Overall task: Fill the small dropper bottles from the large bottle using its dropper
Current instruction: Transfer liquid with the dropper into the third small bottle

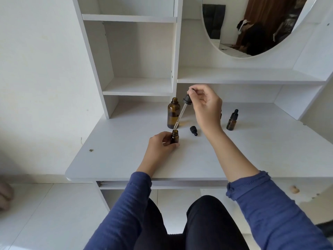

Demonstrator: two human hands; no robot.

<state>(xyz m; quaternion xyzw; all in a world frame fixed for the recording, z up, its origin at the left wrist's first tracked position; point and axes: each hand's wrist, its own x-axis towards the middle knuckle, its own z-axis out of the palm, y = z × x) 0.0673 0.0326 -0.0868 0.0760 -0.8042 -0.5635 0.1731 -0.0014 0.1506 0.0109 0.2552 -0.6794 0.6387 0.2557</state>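
Note:
The large amber bottle (173, 113) stands uncapped at the middle of the white desk (126, 159). In front of it my left hand (161, 146) grips a small amber bottle (174, 136), open at the top and upright on the desk. My right hand (205, 103) pinches the black bulb of the large dropper (181, 112). Its glass tube slants down, and its tip is just above the small bottle's mouth. A small black dropper cap (193, 130) lies on the desk beside the small bottle. Another small bottle (232, 120), capped, stands to the right.
White shelves (138, 87) rise behind the bottles, and a round mirror (252, 26) hangs at the upper right. A dark object is partly hidden behind my right hand. The desk's front edge runs just above my knees.

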